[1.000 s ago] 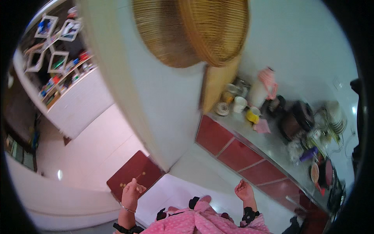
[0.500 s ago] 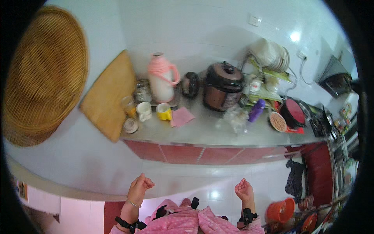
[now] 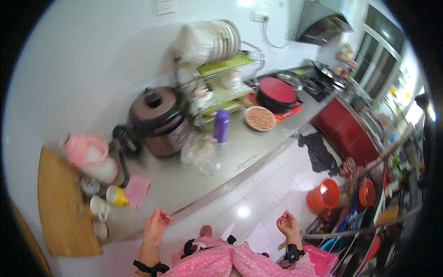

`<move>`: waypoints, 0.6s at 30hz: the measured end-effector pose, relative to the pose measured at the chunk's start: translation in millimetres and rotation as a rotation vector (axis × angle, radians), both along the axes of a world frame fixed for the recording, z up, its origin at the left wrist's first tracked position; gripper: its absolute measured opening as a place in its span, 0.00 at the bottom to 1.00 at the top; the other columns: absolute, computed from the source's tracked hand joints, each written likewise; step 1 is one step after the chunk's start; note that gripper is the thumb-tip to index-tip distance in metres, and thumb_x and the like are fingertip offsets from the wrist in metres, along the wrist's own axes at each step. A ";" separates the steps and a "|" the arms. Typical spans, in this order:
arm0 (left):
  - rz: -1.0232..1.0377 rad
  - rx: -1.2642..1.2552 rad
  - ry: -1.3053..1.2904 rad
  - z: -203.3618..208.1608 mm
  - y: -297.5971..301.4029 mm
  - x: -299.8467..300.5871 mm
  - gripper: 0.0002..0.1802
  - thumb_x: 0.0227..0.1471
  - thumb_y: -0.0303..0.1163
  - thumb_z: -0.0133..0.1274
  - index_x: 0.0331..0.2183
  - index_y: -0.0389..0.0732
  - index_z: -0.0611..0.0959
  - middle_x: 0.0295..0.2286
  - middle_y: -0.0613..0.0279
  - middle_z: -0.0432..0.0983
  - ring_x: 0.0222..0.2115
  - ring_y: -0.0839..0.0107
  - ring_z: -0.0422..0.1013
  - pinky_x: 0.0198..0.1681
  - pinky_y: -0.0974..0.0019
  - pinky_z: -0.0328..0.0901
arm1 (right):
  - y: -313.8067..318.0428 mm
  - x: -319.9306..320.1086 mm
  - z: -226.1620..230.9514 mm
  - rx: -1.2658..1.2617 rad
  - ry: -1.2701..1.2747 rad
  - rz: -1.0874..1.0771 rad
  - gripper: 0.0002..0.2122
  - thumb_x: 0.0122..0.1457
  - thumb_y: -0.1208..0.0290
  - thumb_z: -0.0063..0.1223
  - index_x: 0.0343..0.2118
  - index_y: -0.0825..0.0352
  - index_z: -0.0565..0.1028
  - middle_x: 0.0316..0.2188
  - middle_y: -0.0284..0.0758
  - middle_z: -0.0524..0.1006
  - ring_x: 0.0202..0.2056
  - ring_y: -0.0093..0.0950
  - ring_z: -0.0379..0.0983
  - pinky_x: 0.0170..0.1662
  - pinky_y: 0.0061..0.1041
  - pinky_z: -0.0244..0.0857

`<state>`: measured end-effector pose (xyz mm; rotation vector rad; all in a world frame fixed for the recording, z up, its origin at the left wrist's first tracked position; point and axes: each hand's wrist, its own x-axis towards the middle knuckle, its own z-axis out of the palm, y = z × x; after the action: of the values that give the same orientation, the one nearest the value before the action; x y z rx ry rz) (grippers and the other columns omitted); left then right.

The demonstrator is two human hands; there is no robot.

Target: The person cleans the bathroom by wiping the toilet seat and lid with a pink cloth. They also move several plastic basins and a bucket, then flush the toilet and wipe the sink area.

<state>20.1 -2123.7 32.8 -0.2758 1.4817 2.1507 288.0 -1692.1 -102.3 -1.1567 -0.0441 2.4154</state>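
My left hand [image 3: 158, 226] is raised in front of my body, its fingers loosely curled together, with nothing visible in them. It hangs just off the near edge of the metal counter [image 3: 173, 187], closest to a pink cloth [image 3: 137, 190] and a yellow and white mug [image 3: 116, 195]. On the other side my right hand [image 3: 288, 224] is held over the floor, fingers bent in toward the palm and likewise nothing in view between them. Neither hand touches anything. A bracelet circles my left wrist, and both wrists wear black straps.
Along the counter stand a pink thermos [image 3: 90, 157], a brown pressure cooker [image 3: 159, 122], a purple bottle [image 3: 221, 126], a bowl of peanut-like pieces [image 3: 260, 118], a dish rack [image 3: 226, 65] and a red-lidded pot [image 3: 278, 90]. An orange bucket [image 3: 323, 195] and a crowded shelf rack [image 3: 364, 228] stand at right.
My view has swung to the right, so the counter things now sit further left and the stove, window and shelf rack show more. Both hands keep nearly the same pose before my body.
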 end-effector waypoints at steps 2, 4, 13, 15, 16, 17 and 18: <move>-0.122 -0.005 -0.009 -0.9 42.4 -40.0 0.17 0.58 0.43 0.42 0.30 0.40 0.74 0.24 0.64 0.71 0.27 0.70 0.70 0.33 0.68 0.65 | 11.2 5.9 7.5 0.040 0.051 -0.097 0.04 0.56 0.71 0.47 0.27 0.60 0.74 0.23 0.27 0.77 0.25 0.21 0.74 0.34 0.27 0.65; -0.238 -0.059 -0.028 -9.0 84.3 -74.7 0.16 0.58 0.43 0.42 0.31 0.40 0.74 0.24 0.64 0.70 0.28 0.70 0.70 0.34 0.67 0.65 | 15.1 19.1 2.3 0.017 0.083 -0.195 0.03 0.56 0.72 0.48 0.28 0.61 0.74 0.24 0.28 0.77 0.26 0.21 0.74 0.35 0.28 0.65; -0.738 -0.009 -0.034 -21.4 367.2 -41.5 0.14 0.59 0.39 0.41 0.33 0.38 0.74 0.25 0.62 0.72 0.28 0.69 0.71 0.35 0.67 0.66 | 87.2 173.6 -26.7 -0.044 -0.103 -0.663 0.04 0.55 0.71 0.48 0.26 0.62 0.73 0.19 0.28 0.75 0.25 0.22 0.72 0.34 0.27 0.65; -0.822 0.051 -0.043 -19.6 437.4 -13.5 0.14 0.59 0.38 0.41 0.33 0.38 0.75 0.25 0.62 0.73 0.28 0.70 0.71 0.35 0.68 0.66 | 126.3 199.0 -30.1 -0.032 -0.169 -0.695 0.06 0.56 0.70 0.45 0.26 0.62 0.73 0.20 0.28 0.75 0.25 0.22 0.72 0.34 0.27 0.65; -0.852 0.019 -0.027 -15.3 470.9 2.1 0.14 0.59 0.38 0.41 0.34 0.37 0.75 0.26 0.62 0.73 0.29 0.71 0.71 0.35 0.69 0.66 | 153.4 212.1 -28.9 -0.067 -0.154 -0.705 0.05 0.56 0.70 0.45 0.26 0.61 0.73 0.20 0.28 0.75 0.25 0.22 0.72 0.34 0.28 0.65; -0.904 0.040 -0.009 -15.3 503.1 -13.3 0.14 0.59 0.38 0.41 0.35 0.37 0.75 0.26 0.62 0.73 0.29 0.72 0.71 0.35 0.69 0.66 | 174.4 194.6 -39.4 -0.121 -0.121 -0.749 0.05 0.56 0.70 0.45 0.26 0.61 0.73 0.20 0.28 0.75 0.24 0.22 0.71 0.33 0.28 0.65; -0.944 0.051 -0.019 -10.3 529.8 1.1 0.14 0.59 0.38 0.41 0.35 0.37 0.75 0.27 0.62 0.73 0.29 0.72 0.71 0.35 0.69 0.67 | 196.2 209.2 -33.4 -0.102 -0.157 -0.765 0.05 0.56 0.70 0.45 0.25 0.61 0.73 0.20 0.28 0.75 0.24 0.23 0.71 0.33 0.28 0.65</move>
<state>21.2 -1593.9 22.4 0.3644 1.1853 1.3984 497.2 -1496.0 -135.7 -1.1344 0.4033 1.6650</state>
